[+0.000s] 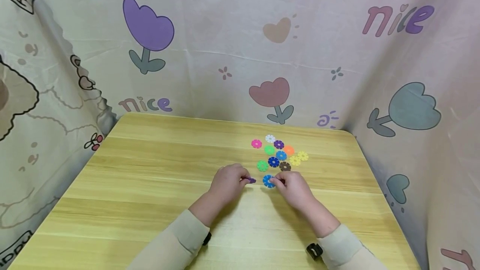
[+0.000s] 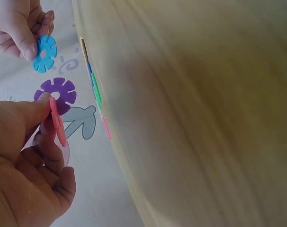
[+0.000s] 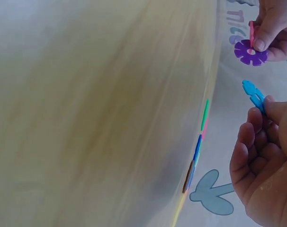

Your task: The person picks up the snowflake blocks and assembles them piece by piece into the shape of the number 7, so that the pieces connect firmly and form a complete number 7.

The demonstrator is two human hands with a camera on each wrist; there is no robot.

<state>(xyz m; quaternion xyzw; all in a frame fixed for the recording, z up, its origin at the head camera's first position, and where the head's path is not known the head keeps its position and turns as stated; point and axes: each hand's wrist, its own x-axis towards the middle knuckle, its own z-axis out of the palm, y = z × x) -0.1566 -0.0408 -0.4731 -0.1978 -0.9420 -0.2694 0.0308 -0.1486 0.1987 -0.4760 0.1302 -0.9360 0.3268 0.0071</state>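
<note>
In the head view, my left hand [image 1: 228, 184] and right hand [image 1: 296, 190] face each other just above the table. The left pinches a pink notched plastic disc [image 2: 58, 124] between thumb and fingers. A purple notched disc [image 2: 69, 94] is joined crosswise to that pink one and faces the other hand. Between the right thumb and forefinger a light blue notched disc [image 1: 267, 182] is held by its edge. A small gap separates the blue disc from the purple one. In the right wrist view the blue disc [image 3: 253, 94] appears nearly edge-on.
Beyond the hands, loose notched discs lie flat in a cluster: pink [image 1: 256, 143], white [image 1: 270, 138], orange [image 1: 288, 149], dark blue [image 1: 273, 162], brown [image 1: 285, 166], yellow [image 1: 303, 156] and others. The wooden table [image 1: 142, 157] ends at a printed curtain [image 1: 210, 24].
</note>
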